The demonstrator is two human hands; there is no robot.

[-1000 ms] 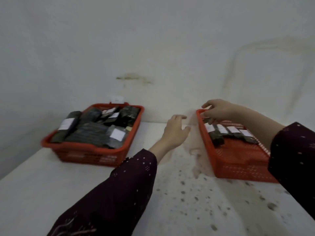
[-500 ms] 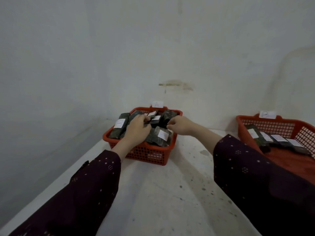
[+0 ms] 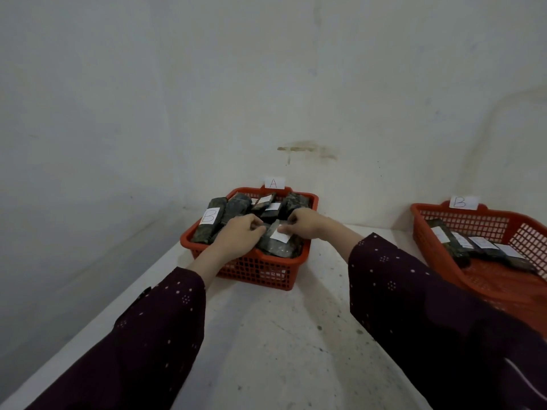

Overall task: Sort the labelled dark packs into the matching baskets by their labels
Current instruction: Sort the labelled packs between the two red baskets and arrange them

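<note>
A red basket [image 3: 260, 272] tagged "A" [image 3: 274, 183] stands at the back of the table, piled with several dark packs. One pack at its left [image 3: 207, 224] bears a white "B" label. Both my hands are inside this basket. My left hand [image 3: 241, 235] has its fingers curled on the packs. My right hand [image 3: 302, 224] pinches the white-labelled pack at the front [image 3: 278, 244]. A second red basket [image 3: 444, 214] tagged "B" [image 3: 460, 202] sits at the right, holding several labelled packs [image 3: 479, 245] in a row.
The white table [image 3: 281, 335] is speckled with dark spots. White walls meet in a corner behind the left basket. Dark dotted sleeves cover both my forearms in the foreground.
Both hands left the right basket and came over to the left basket; the view swung left. My right hand now grips a front pack.
</note>
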